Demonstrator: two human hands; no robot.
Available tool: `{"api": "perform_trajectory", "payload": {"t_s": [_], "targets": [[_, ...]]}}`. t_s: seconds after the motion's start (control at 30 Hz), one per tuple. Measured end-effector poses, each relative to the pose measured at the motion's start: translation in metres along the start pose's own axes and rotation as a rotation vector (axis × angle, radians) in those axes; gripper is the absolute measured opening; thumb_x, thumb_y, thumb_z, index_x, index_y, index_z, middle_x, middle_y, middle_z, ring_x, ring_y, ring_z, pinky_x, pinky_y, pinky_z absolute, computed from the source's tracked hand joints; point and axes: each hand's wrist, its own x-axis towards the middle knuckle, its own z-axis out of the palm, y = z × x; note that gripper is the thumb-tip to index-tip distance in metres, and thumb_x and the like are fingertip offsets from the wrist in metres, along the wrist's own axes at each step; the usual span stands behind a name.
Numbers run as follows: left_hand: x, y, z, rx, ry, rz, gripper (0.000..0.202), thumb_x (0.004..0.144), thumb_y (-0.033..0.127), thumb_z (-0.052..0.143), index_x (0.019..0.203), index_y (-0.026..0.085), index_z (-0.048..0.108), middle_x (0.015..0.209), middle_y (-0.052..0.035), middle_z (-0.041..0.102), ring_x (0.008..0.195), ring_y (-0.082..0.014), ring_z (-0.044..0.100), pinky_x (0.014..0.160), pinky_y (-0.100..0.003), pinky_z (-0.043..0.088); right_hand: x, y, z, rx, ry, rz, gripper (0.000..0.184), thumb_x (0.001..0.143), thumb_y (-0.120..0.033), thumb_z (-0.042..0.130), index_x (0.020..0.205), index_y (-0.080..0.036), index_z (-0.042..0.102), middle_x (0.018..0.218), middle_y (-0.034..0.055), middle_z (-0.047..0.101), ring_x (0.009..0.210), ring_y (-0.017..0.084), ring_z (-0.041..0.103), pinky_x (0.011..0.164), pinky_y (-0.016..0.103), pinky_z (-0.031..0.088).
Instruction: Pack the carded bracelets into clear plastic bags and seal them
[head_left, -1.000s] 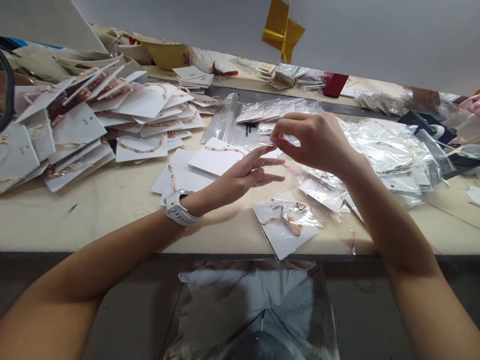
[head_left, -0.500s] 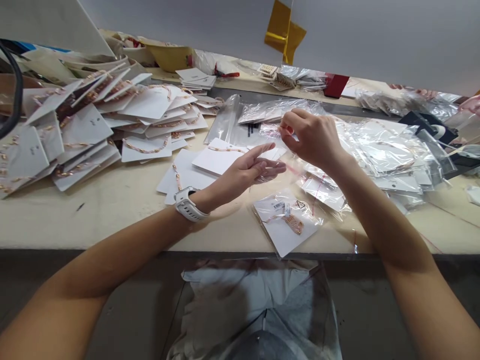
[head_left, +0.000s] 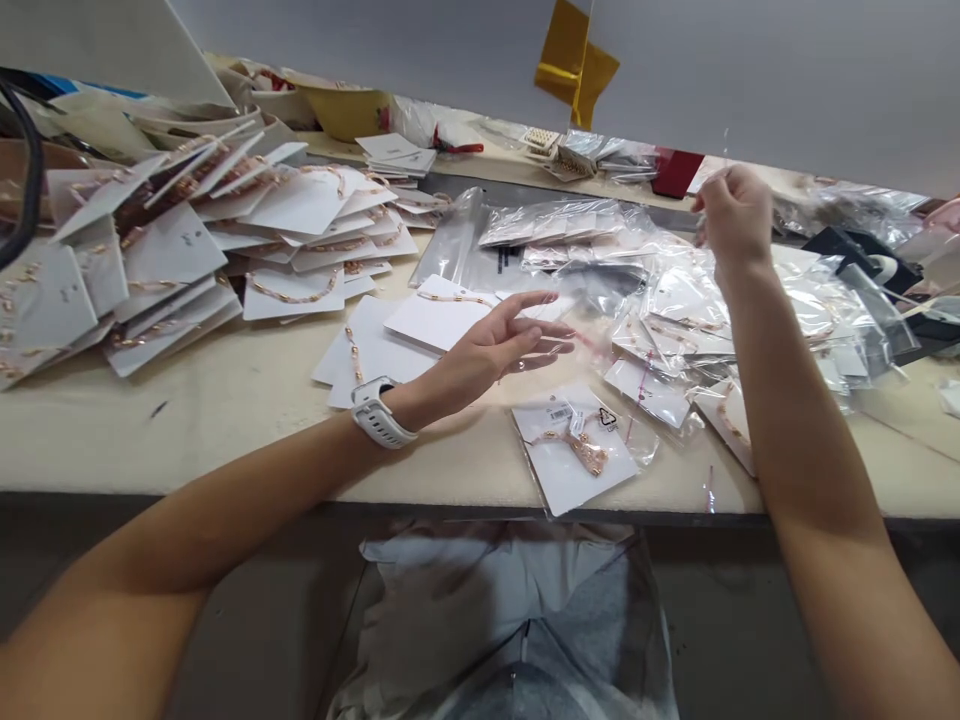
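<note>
Our left hand (head_left: 495,350) hovers open, fingers spread, gripping nothing, just beside a clear bag (head_left: 592,340). Our right hand (head_left: 735,215) is raised above the bag pile (head_left: 750,290), fingertips pinched together, on what we cannot tell. A bagged bracelet card (head_left: 577,455) lies near the table (head_left: 225,420) edge.

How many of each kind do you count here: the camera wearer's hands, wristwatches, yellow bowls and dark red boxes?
hands: 2 (left hand, right hand)
white wristwatch: 1
yellow bowl: 1
dark red box: 1
Total: 5
</note>
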Motion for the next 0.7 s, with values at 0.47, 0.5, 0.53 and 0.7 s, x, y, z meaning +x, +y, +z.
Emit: {"api": "perform_trajectory", "payload": {"t_s": [0.47, 0.5, 0.53, 0.7], "targets": [[0.006, 0.015, -0.007, 0.108, 0.333, 0.174, 0.008, 0.086, 0.02, 0.061, 0.093, 0.017, 0.057, 0.083, 0.0007, 0.065, 0.079, -0.011, 0.067, 0.074, -0.023, 0.058, -0.012, -0.031, 0.028, 0.578, -0.051, 0.264, 0.026, 0.052, -0.003, 0.049, 0.06, -0.02, 0.032, 0.06, -0.0069, 0.046, 0.04, 0.003, 0.013, 0.039, 0.024, 0.009], [0.006, 0.016, -0.007, 0.113, 0.35, 0.181, 0.006, 0.086, 0.019, 0.061, 0.089, 0.017, 0.056, 0.08, 0.0015, 0.063, 0.077, -0.0104, 0.067, 0.072, -0.022, 0.058, -0.015, -0.035, 0.029, 0.553, -0.086, 0.268, 0.025, 0.051, -0.003, 0.05, 0.063, -0.021, 0.036, 0.056, -0.007, 0.043, 0.04, 0.004, 0.011, 0.04, 0.025, 0.005], [0.007, 0.017, -0.006, 0.118, 0.363, 0.186, 0.005, 0.085, 0.018, 0.06, 0.086, 0.017, 0.055, 0.078, 0.0019, 0.061, 0.075, -0.0098, 0.066, 0.071, -0.021, 0.058, -0.018, -0.039, 0.03, 0.534, -0.113, 0.266, 0.025, 0.052, -0.005, 0.052, 0.066, -0.022, 0.041, 0.053, -0.0069, 0.04, 0.041, 0.005, 0.011, 0.042, 0.025, 0.004], [0.008, 0.019, -0.006, 0.168, 0.409, 0.219, 0.007, 0.086, 0.017, 0.056, 0.082, 0.019, 0.051, 0.077, 0.0024, 0.057, 0.073, -0.0083, 0.063, 0.068, -0.019, 0.056, -0.023, -0.047, 0.035, 0.42, -0.197, 0.234, 0.015, 0.072, -0.029, 0.062, 0.075, -0.023, 0.049, 0.048, -0.0059, 0.023, 0.045, 0.009, 0.009, 0.044, 0.027, 0.007]]}}
